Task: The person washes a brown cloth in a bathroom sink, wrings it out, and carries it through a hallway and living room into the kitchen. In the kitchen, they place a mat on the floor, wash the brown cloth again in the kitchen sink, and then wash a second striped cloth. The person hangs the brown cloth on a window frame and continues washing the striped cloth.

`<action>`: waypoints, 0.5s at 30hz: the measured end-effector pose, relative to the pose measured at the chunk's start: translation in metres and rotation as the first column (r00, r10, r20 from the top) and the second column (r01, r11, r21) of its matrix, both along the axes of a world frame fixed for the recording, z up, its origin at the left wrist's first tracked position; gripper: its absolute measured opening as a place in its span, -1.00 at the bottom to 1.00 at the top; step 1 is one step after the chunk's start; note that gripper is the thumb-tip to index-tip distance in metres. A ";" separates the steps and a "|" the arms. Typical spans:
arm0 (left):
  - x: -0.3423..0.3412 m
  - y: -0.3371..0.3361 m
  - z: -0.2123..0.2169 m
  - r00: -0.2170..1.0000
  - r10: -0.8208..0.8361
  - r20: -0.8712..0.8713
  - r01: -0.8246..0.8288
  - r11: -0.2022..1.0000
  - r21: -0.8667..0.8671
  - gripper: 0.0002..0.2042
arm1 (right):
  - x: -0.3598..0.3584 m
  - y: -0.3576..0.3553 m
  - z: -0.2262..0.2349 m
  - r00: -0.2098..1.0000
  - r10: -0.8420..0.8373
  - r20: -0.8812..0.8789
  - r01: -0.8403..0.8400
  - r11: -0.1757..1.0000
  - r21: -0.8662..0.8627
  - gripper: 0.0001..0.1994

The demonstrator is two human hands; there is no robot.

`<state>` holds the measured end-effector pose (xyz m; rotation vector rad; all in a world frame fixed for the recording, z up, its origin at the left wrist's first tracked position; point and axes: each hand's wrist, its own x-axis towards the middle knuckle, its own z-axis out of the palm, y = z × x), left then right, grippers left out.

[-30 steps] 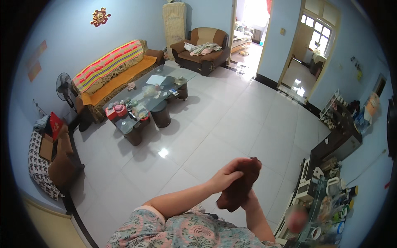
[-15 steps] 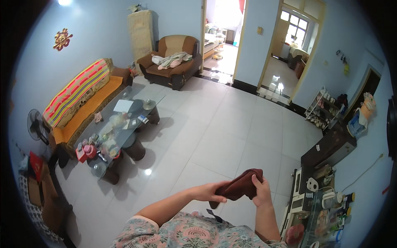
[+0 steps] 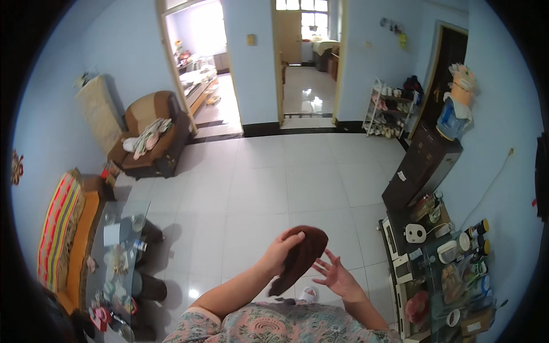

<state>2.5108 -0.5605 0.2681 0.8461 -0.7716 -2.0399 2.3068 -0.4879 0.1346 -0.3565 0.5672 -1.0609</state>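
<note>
A dark brown piece of folded cloth [image 3: 305,251] hangs in front of my body, its lower end tapering down toward my shirt. My left hand [image 3: 278,251] grips it by its upper left side, with the thumb on top and the other fingers partly hidden. To the right of the cloth is my right hand [image 3: 337,277], palm up with fingers spread and nothing in it. Its fingertips are close to the cloth's edge; whether they touch I cannot tell. Below the cloth, part of a white slipper [image 3: 309,294] shows on the floor.
On the left stand a glass coffee table [image 3: 140,214] with clutter, a striped sofa [image 3: 86,228] and a brown armchair [image 3: 166,157] bearing clothes. A cabinet [image 3: 394,260] with jars and bags runs along the right, beside a dark water dispenser [image 3: 420,171]. A shoe rack [image 3: 372,114] is farther back.
My right hand has let go of the brown cloth and spread open, while the left keeps hold. The view has turned right, and the cloth hangs more upright.
</note>
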 end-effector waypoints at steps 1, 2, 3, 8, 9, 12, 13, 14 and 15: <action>-0.016 -0.026 -0.004 0.997 -0.030 -0.069 0.029 0.999 -0.015 -0.67 | -0.007 -0.019 0.000 0.998 0.018 0.057 -0.016 0.999 -0.038 -0.39; -0.029 -0.054 -0.007 0.988 -0.055 -0.142 0.051 0.998 -0.036 -0.66 | -0.015 -0.042 0.004 0.993 0.044 0.108 -0.035 0.996 -0.084 -0.34; -0.043 -0.074 -0.009 0.987 -0.078 -0.142 0.071 0.996 -0.057 -0.65 | -0.021 -0.065 0.011 0.985 0.070 0.155 -0.052 0.991 -0.122 -0.29; -0.090 -0.167 -0.028 0.989 -0.122 -0.078 0.118 0.991 -0.060 -0.64 | -0.068 -0.201 0.043 0.974 -0.196 -0.112 0.175 0.968 -0.177 -0.48; -0.093 -0.186 -0.031 0.993 -0.104 -0.054 0.100 0.993 -0.057 -0.64 | -0.076 -0.224 0.043 0.955 -0.223 -0.196 0.189 0.966 -0.176 -0.55; -0.095 -0.257 -0.049 0.999 -0.046 -0.021 0.045 0.999 -0.024 -0.63 | -0.087 -0.300 0.048 0.932 -0.276 -0.233 0.269 0.961 -0.061 -0.65; -0.094 -0.284 -0.061 0.999 -0.026 -0.034 0.026 1.000 0.003 -0.63 | -0.085 -0.325 0.054 0.915 -0.342 -0.214 0.327 0.939 -0.105 -0.70; -0.093 -0.314 -0.077 0.998 -0.007 -0.055 0.009 1.000 0.027 -0.62 | -0.081 -0.346 0.059 0.907 -0.356 -0.224 0.326 0.932 -0.160 -0.72; -0.092 -0.347 -0.094 0.994 -0.052 -0.096 0.052 0.999 -0.007 -0.57 | -0.077 -0.370 0.066 0.901 -0.369 -0.231 0.321 0.921 -0.220 -0.73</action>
